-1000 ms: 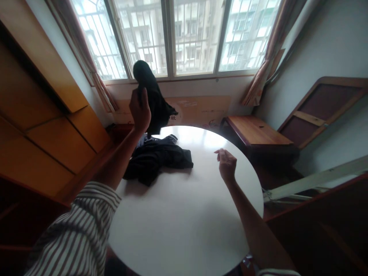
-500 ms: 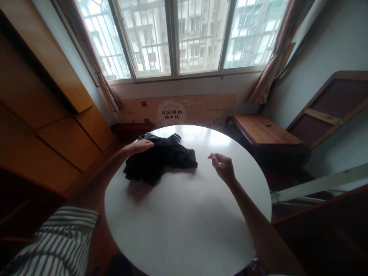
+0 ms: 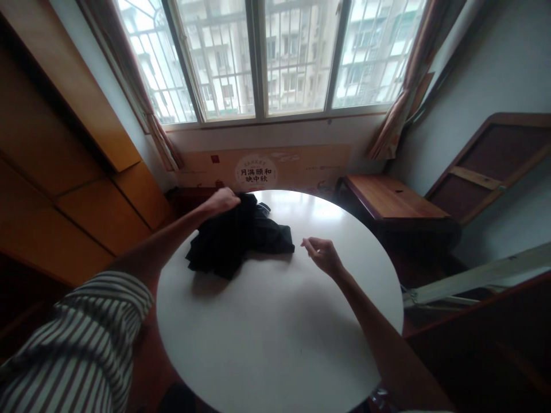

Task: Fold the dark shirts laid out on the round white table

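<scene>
A crumpled black garment (image 3: 228,241) lies on the far left part of a round white table (image 3: 275,332). Whether it is a shirt or shorts I cannot tell; a small white-edged part shows at its far side. My left hand (image 3: 221,201) is closed on the far left part of the cloth and holds it raised above the rest. Just right of the garment, apart from it, my right hand (image 3: 325,255) hovers over the table. Its fingers are pinched together, with nothing visible in them.
Behind the table runs a printed cardboard panel (image 3: 293,160) under the barred window (image 3: 297,63). A low wooden table (image 3: 391,195) stands at the back right, a folded wooden frame (image 3: 486,172) beside it. Wooden cabinets (image 3: 94,206) line the left side.
My left hand has moved up and slightly right, lifting part of the black garment with it. My right hand has shifted a little left and nearer to me, still pinched.
</scene>
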Demonstrator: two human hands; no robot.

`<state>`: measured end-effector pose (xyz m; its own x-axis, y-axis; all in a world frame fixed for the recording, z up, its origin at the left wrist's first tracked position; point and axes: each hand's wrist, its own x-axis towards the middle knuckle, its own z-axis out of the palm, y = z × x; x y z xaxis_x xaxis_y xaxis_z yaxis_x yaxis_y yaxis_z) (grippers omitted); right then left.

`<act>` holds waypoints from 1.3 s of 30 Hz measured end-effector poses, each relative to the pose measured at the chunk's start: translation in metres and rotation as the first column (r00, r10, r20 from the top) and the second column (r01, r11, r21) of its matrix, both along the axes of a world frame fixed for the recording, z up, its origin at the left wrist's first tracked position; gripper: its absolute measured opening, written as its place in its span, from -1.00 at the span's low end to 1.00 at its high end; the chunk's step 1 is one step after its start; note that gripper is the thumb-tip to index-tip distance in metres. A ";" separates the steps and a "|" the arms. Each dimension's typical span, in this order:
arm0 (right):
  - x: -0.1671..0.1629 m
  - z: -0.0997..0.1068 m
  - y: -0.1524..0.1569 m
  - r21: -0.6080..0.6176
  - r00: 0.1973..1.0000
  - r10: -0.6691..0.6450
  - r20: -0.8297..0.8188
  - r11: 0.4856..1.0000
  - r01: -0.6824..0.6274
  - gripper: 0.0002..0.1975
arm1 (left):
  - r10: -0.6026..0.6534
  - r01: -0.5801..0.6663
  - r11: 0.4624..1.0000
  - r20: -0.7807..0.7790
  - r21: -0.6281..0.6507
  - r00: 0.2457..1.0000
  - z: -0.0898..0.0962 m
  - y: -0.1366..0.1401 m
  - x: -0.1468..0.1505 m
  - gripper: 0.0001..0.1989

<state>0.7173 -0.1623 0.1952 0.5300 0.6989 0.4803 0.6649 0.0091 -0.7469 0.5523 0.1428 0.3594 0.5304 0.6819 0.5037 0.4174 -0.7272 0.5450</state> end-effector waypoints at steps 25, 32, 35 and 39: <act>-0.003 -0.001 0.002 -0.019 0.998 0.058 0.031 0.998 -0.057 -0.55 | -0.055 0.070 0.997 0.306 -0.041 0.950 -0.006 -0.006 -0.023 -0.35; -0.001 -0.002 0.003 -0.056 0.996 0.082 0.045 0.995 -0.079 -0.59 | -0.691 0.310 0.644 -0.359 -0.700 0.627 -0.019 -0.026 -0.065 -0.63; 0.001 -0.007 0.006 -0.062 0.994 0.080 0.078 0.995 -0.075 -0.65 | -0.759 0.233 0.589 -0.431 -0.774 0.488 -0.040 -0.012 -0.070 -0.61; 0.000 -0.015 0.009 -0.053 0.986 0.074 0.149 0.996 -0.067 -0.70 | -0.389 0.255 0.905 -0.416 -0.342 0.822 -0.064 0.034 -0.047 -0.49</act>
<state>0.7168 -0.1531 0.1802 0.4024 0.7561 0.5161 0.7691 0.0265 -0.6385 0.5055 0.1765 0.2955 0.8663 0.4986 -0.0299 0.4355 -0.7247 0.5340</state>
